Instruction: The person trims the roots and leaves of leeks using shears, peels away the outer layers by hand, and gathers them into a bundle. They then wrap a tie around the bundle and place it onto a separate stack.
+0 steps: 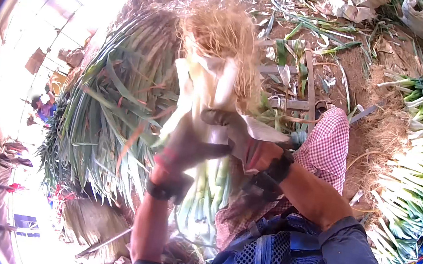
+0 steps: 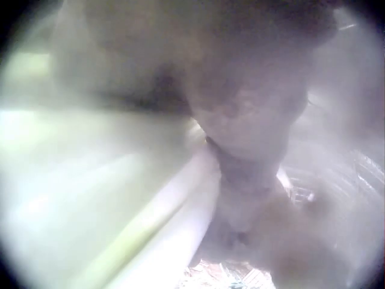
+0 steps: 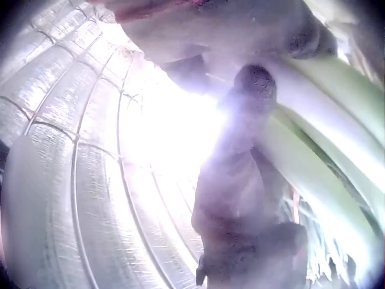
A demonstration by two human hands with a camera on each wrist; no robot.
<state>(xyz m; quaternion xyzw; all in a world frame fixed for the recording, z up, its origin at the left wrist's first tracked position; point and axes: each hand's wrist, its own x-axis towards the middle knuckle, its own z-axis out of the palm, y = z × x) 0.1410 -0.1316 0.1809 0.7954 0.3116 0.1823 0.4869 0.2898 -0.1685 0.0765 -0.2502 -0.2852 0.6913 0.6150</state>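
Both hands wear dark gloves and grip a bundle of leeks (image 1: 210, 178) around its white stalks, in the head view. The pale roots (image 1: 225, 34) point away from the body and the green stalks hang toward the lap. The left hand (image 1: 186, 147) wraps the near left side; the right hand (image 1: 235, 135) holds the right side, its fingers reaching across the stalks. White stalks (image 2: 174, 226) lie beside a blurred gloved hand in the left wrist view. In the right wrist view, pale green stalks (image 3: 325, 162) pass beside gloved fingers.
A large heap of leeks (image 1: 120, 92) stands at the left. A metal frame (image 1: 310, 86) lies behind the right knee. Trimmed leeks (image 1: 417, 171) lie in a row at the far right, near white sacks (image 1: 419, 18). A person (image 1: 44, 107) is at the far left.
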